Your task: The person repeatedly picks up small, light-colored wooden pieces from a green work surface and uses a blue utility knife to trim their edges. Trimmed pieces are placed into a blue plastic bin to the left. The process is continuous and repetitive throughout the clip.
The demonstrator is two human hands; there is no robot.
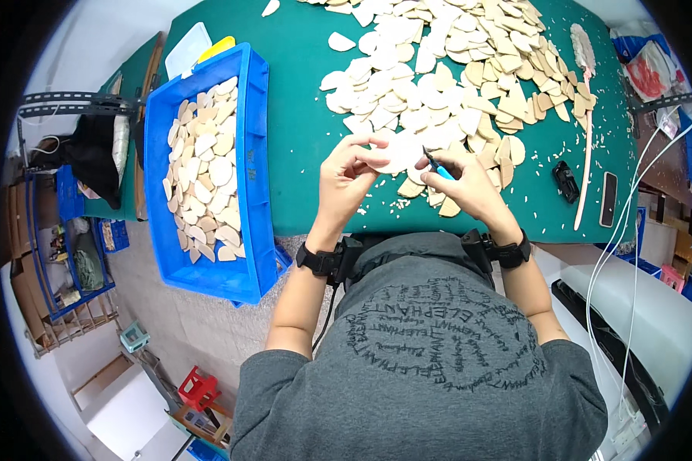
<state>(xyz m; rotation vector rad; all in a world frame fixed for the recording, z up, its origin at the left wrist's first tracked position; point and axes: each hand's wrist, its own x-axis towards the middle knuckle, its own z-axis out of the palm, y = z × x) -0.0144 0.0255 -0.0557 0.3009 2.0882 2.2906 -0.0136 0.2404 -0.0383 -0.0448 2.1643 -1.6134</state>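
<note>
Grey shirt point(430, 399) nearest, right hand point(473, 187) clamps cutters point(441, 170), left hand point(344, 178) hold unclear; crate's point(257, 154) pieces point(204, 177) seem done, heap point(507, 48) right of it unfinished.

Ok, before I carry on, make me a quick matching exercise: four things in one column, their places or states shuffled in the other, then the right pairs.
Things:
1. Blue-handled tool
2. Blue crate
3. Dark phone
4. Red stool

Places or states:
A. Lying on the right side of the green table
B. Holding many pale, flat pieces
C. Off the table, toward the lower left of the view
D. Gripped in the right hand

Pairs: 1-D, 2-B, 3-A, 4-C
</note>
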